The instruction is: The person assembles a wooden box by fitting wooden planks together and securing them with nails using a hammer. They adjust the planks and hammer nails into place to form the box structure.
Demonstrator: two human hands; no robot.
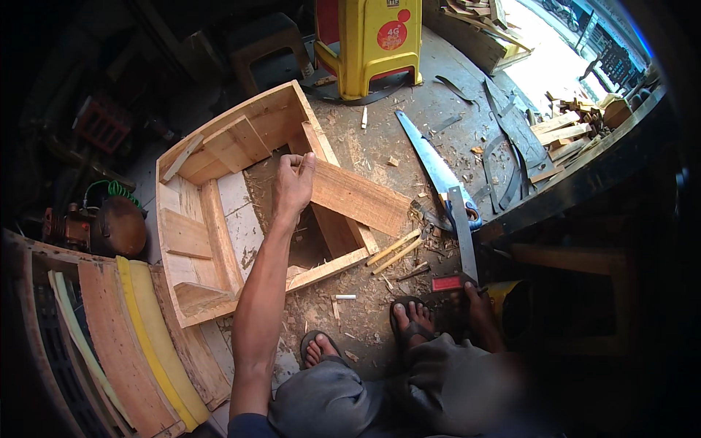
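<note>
wooden frame (221, 233), handsaw (429, 159) on floor (439, 64)

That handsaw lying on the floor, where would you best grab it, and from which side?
Probably by its blue handle, from the person's right side. That end of the handsaw lies nearest the person, while the toothed blade tapers away from them. The metal blade of the try square appears to cross the handle's left part, so the right looks freer.

The plank (361, 198) extends over the right side of the box frame (328, 268), left of the handsaw (429, 157).
</note>
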